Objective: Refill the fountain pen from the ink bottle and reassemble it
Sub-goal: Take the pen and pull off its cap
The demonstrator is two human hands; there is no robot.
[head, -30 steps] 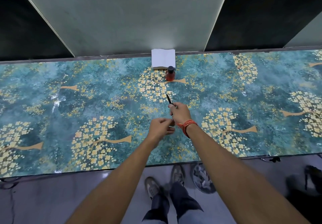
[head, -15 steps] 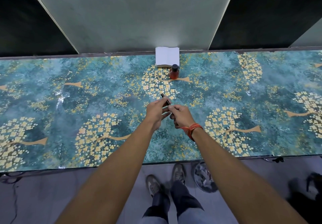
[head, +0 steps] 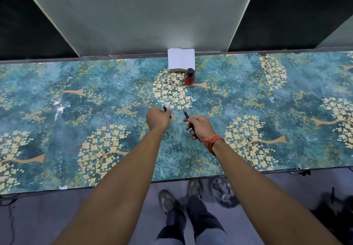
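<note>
Two hands are working over a patterned tabletop (head: 57, 126), nearer the viewer than the ink bottle (head: 189, 76). The right hand (head: 200, 128) is gripping the pen body (head: 188, 117), fingers curled around it; its long axis is slanting away from the viewer and slightly left, the tip pointing toward the ink bottle. The left hand (head: 157, 117) is pinching the pen cap (head: 165, 110), which is also slanting up and left. Half a second ago both hands were meeting on one joined pen; now the two parts are being held apart. The ink bottle is standing capped, just in front of a white notepad (head: 181, 59).
</note>
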